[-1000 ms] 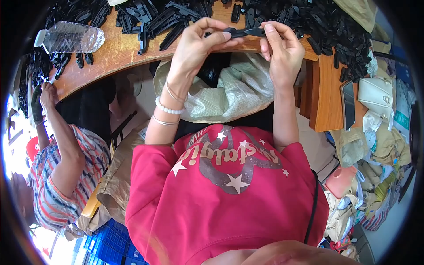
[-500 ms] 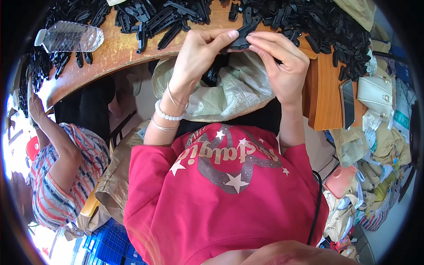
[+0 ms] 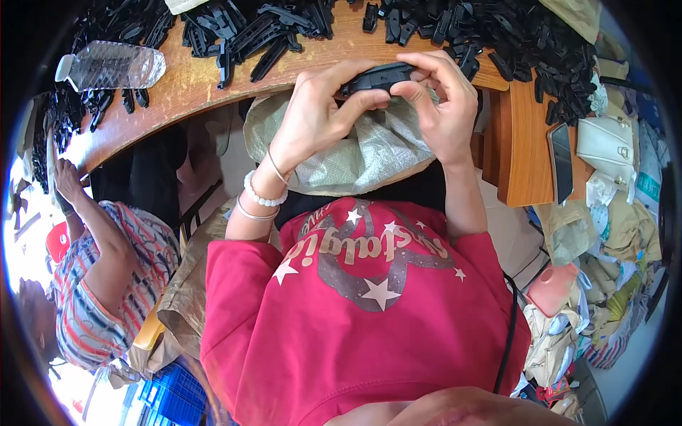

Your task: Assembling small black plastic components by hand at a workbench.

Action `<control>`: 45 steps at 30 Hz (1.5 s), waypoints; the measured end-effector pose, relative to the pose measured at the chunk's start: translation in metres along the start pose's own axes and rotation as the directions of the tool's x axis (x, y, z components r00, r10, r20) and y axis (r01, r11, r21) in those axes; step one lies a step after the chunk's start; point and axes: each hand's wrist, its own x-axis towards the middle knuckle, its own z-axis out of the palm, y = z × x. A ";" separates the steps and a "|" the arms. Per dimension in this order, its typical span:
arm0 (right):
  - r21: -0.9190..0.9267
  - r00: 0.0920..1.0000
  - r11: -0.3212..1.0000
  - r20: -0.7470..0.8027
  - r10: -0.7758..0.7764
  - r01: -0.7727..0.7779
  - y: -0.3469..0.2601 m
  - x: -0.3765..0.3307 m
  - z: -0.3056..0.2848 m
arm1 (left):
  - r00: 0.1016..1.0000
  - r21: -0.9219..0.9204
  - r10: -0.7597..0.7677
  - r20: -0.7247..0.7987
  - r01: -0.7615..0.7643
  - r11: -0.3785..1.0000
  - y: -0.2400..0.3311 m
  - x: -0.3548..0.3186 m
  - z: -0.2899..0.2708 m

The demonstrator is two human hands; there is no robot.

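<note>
Between both hands I hold a long black plastic part [image 3: 379, 79] over the table's near edge. My left hand [image 3: 321, 106] pinches its left end, thumb below and fingers above. At the other end, my right hand [image 3: 446, 99] grips it with the thumb underneath and the fingers curled over the top. Directly under the hands hangs an open white woven sack [image 3: 355, 160], its inside mostly hidden by them. Loose black plastic parts [image 3: 259, 35] lie on the wooden table [image 3: 192, 78] beyond my left hand, and another heap of black parts [image 3: 497, 32] spreads beyond my right.
A clear plastic bottle [image 3: 114, 65] lies on the table at the left. On the right ledge rest a phone [image 3: 561, 163] and a white handbag [image 3: 605, 148]. A co-worker in a striped shirt [image 3: 117, 277] sits at the left. Blue crates [image 3: 170, 397] stand behind.
The black part has turned from upright and slanting to nearly level, and sits slightly nearer me. Both hands have shifted their grip along with it. The co-worker's arm has moved slightly.
</note>
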 end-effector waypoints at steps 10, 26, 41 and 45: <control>-0.492 0.956 0.861 -0.292 -0.023 -0.129 0.030 -0.020 -0.026 | 0.983 0.532 -0.063 0.170 -0.038 0.846 -0.021 -0.016 -0.020; -0.792 0.966 0.592 -0.244 -0.086 -0.148 0.047 -0.018 -0.015 | 0.936 0.917 0.349 0.046 -0.178 0.357 -0.034 0.138 -0.027; -0.749 0.942 0.651 -0.294 -0.165 -0.120 0.049 -0.012 -0.015 | 0.758 0.514 0.585 -0.289 -0.392 0.763 -0.019 0.058 0.017; -0.686 0.896 0.698 -0.418 -0.151 -0.202 0.056 -0.014 -0.027 | 0.838 0.167 0.356 -0.412 -0.315 0.934 -0.026 0.036 0.028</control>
